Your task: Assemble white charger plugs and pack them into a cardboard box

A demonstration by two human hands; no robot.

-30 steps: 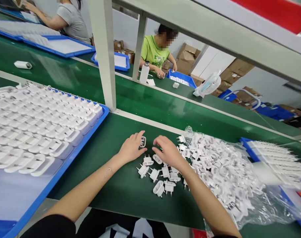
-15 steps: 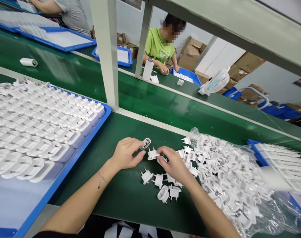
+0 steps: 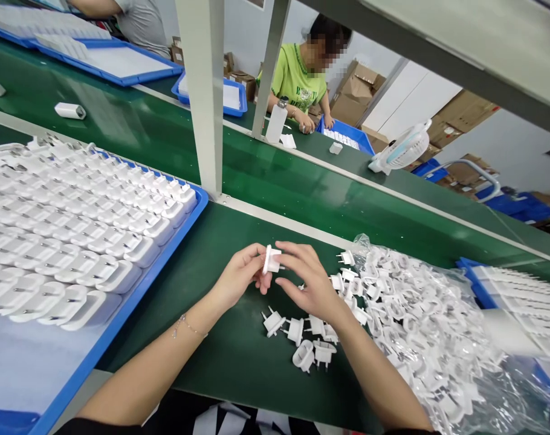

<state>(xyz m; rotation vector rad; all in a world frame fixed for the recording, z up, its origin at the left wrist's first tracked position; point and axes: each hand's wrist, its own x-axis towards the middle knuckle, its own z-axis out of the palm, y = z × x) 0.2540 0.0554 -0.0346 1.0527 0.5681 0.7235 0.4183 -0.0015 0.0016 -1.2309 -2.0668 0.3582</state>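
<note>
My left hand (image 3: 239, 279) and my right hand (image 3: 307, 279) meet just above the green bench, both pinching one white plug part (image 3: 271, 260) between their fingertips. Below them several loose white plug parts (image 3: 302, 338) with two pins lie on the green surface. To the right a clear plastic bag (image 3: 420, 320) spills a large heap of the same white parts. On the left a blue tray (image 3: 134, 302) holds neat rows of white plug parts.
A grey upright post (image 3: 207, 103) stands behind my hands. Beyond it runs a green conveyor (image 3: 302, 181). A person in a green shirt (image 3: 297, 84) works across it beside a white bottle (image 3: 275, 121) and a small fan (image 3: 399, 151). Another blue tray (image 3: 478, 284) sits far right.
My hands came together and lifted, joining the part in my left hand with the pinned part from my right. The view shifted slightly down and left.
</note>
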